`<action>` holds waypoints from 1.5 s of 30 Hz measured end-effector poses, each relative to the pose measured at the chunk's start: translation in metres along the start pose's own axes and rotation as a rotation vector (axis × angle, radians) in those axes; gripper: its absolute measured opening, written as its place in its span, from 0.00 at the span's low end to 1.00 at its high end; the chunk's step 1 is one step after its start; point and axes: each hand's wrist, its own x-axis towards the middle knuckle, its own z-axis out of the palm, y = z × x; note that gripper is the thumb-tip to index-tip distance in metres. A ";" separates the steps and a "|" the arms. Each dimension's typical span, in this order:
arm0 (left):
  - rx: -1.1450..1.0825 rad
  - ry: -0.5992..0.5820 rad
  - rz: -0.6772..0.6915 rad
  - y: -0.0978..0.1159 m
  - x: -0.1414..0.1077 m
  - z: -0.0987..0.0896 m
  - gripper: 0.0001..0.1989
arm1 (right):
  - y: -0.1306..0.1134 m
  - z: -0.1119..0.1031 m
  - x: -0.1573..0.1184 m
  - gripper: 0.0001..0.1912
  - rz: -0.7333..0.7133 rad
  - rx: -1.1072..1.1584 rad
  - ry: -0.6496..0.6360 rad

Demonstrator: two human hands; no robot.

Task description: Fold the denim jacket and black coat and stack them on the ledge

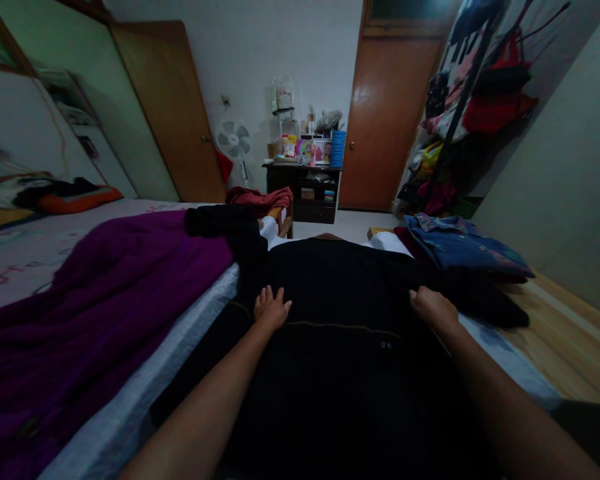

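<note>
A large black garment (340, 287) lies spread face down or up, I cannot tell which, over a surface with a white cloth (500, 353). My left hand (272, 308) rests on its left part with the fingers spread. Toward the garment's right side, my right hand (433, 308) is closed, its fingers curled on the black fabric. A thin light seam line runs across the garment between my hands. To the left, a purple garment (145, 267) lies beside it, with a black piece of clothing (230, 230) at its top end.
A folded denim garment (465, 243) lies on the right over dark red cloth. Beyond stand a dark cabinet (300, 193) with items on top, a white fan (235, 140) and a closed wooden door (395, 120). Clothes and bags (500, 100) hang at the right.
</note>
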 end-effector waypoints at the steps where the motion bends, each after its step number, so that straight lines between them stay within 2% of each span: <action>1: 0.001 -0.011 0.000 0.000 -0.004 -0.001 0.30 | 0.005 0.002 0.001 0.26 0.004 0.037 -0.057; 4: -0.003 -0.035 0.011 0.004 -0.017 -0.003 0.31 | 0.010 0.007 0.005 0.26 -0.031 0.079 -0.101; 12: -0.033 0.001 0.164 0.031 -0.064 -0.003 0.27 | 0.003 0.017 0.007 0.16 -0.013 0.093 -0.041; 18: -0.006 0.046 0.212 0.037 -0.084 0.003 0.29 | 0.014 0.013 0.002 0.17 0.054 0.096 0.037; 22: -0.009 0.102 0.257 0.040 -0.093 0.006 0.29 | 0.016 0.011 -0.009 0.19 0.050 0.112 0.063; 25: -0.021 0.116 0.322 0.043 -0.104 0.009 0.29 | 0.014 0.010 -0.025 0.24 -0.014 0.123 0.017; 27: -0.031 0.100 0.362 0.045 -0.111 0.011 0.28 | 0.014 0.010 -0.036 0.28 -0.081 0.099 -0.026; 30: -0.054 0.048 0.406 0.046 -0.122 0.011 0.29 | 0.023 0.008 -0.050 0.26 -0.176 0.056 -0.051; 34: -0.073 -0.023 0.437 0.045 -0.136 0.005 0.30 | 0.033 -0.004 -0.062 0.21 -0.153 0.021 -0.023; 36: -0.084 -0.041 0.456 0.044 -0.142 0.002 0.29 | 0.025 -0.010 -0.071 0.19 -0.120 -0.035 0.096; 39: -0.107 -0.029 0.481 0.045 -0.152 0.002 0.29 | -0.008 -0.005 -0.095 0.20 -0.188 -0.063 0.302; 42: -0.109 0.016 0.468 0.047 -0.160 0.004 0.28 | -0.053 0.022 -0.127 0.22 -0.502 0.047 0.239; 45: -0.106 0.083 0.461 0.048 -0.166 0.007 0.26 | -0.082 0.061 -0.154 0.23 -0.717 0.163 0.144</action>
